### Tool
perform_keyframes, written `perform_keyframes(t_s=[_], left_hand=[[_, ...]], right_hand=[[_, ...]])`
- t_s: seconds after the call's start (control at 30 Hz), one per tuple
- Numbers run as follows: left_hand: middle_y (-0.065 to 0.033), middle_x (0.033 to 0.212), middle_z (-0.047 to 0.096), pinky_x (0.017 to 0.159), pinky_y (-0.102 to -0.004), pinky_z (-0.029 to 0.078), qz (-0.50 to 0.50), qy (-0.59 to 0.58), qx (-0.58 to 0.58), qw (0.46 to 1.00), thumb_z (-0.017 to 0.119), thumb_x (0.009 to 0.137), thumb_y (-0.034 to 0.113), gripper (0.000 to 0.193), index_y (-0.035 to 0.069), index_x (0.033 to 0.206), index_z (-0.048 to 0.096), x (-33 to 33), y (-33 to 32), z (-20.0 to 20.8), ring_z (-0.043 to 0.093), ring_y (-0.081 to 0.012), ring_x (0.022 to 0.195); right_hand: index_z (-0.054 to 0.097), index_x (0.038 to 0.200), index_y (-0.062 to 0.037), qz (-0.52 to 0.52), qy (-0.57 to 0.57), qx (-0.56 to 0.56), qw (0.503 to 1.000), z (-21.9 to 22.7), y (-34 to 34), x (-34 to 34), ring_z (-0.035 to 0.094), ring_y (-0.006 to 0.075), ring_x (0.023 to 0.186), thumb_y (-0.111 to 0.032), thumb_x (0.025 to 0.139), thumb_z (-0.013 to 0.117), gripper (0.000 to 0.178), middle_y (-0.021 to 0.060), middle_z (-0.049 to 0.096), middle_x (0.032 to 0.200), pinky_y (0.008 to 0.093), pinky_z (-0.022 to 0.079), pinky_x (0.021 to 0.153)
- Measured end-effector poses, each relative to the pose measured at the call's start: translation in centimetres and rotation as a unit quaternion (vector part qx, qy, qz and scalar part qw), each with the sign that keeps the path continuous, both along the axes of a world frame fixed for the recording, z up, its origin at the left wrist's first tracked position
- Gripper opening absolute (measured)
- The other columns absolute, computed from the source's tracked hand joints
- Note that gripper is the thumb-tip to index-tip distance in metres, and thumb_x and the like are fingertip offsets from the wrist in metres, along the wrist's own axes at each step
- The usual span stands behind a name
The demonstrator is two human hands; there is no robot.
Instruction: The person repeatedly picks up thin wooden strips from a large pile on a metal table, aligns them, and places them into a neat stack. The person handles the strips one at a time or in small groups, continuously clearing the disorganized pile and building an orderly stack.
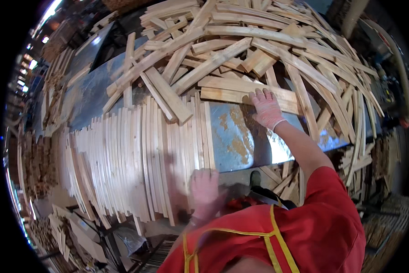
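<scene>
My right hand (266,109), in a pinkish work glove, reaches forward to two wooden boards lying side by side on the metal table (232,132). Its fingers lie spread over the nearer board (227,95), with the farther board (234,83) just beyond. My left hand (205,187), also gloved, is close to my body at the near end of a row of slats (145,154). Its outstretched fingertips are against or just beside the ends of the rightmost slats (207,136). The slats lie side by side, their near ends overhanging the table edge.
A large tangled heap of boards (241,54) covers the far and right side of the table. A few loose boards (168,95) lie across the slats' far ends. Stacked wood (36,159) stands at left, a hose (398,68) hangs at right, and a shoe (255,177) shows below the edge.
</scene>
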State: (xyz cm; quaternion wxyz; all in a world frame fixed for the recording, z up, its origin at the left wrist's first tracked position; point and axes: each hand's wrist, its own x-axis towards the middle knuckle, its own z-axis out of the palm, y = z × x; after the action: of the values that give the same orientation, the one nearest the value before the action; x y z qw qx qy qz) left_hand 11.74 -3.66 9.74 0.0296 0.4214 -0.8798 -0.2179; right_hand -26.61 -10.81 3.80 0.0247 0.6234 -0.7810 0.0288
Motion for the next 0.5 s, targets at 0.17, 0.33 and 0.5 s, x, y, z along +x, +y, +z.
perform_keyframes(t_s=[0.17,0.33,0.5], left_hand=[[-0.0185,0.147,0.052,0.119,-0.0634,0.033,0.059,-0.121,-0.203,0.97,0.086,0.071,0.03,0.083,0.01,0.147,0.058,-2.3,1.0,-7.7,0.046,-0.0433,0.141],[-0.0117,0.151,0.052,0.117,-0.0598,0.037,0.07,-0.087,-0.126,0.986,0.086,0.068,0.026,0.086,0.016,0.148,0.056,-1.9,0.9,-6.1,0.046,-0.0391,0.143],[-0.0133,0.152,0.051,0.118,-0.0602,0.036,0.051,-0.102,-0.136,0.984,0.084,0.07,0.027,0.085,0.015,0.15,0.055,-1.9,0.3,-6.8,0.046,-0.0398,0.144]], right_hand=[[0.051,0.155,-0.0214,0.067,0.018,-0.006,0.998,-1.1,-3.6,-5.5,0.044,0.0409,0.15,-0.032,0.077,0.088,0.087,0.0108,0.049,0.161,0.0588,0.033,0.124],[0.053,0.153,-0.021,0.094,0.079,0.009,0.992,2.4,-7.5,-12.6,0.047,0.0368,0.15,-0.028,0.088,0.081,0.071,0.0057,0.054,0.158,0.0561,0.039,0.12],[0.062,0.136,-0.0124,0.09,-0.035,0.04,0.995,1.2,-6.2,-13.1,0.071,0.0378,0.117,-0.021,0.1,0.062,0.037,0.0179,0.073,0.125,0.0505,0.057,0.097]])
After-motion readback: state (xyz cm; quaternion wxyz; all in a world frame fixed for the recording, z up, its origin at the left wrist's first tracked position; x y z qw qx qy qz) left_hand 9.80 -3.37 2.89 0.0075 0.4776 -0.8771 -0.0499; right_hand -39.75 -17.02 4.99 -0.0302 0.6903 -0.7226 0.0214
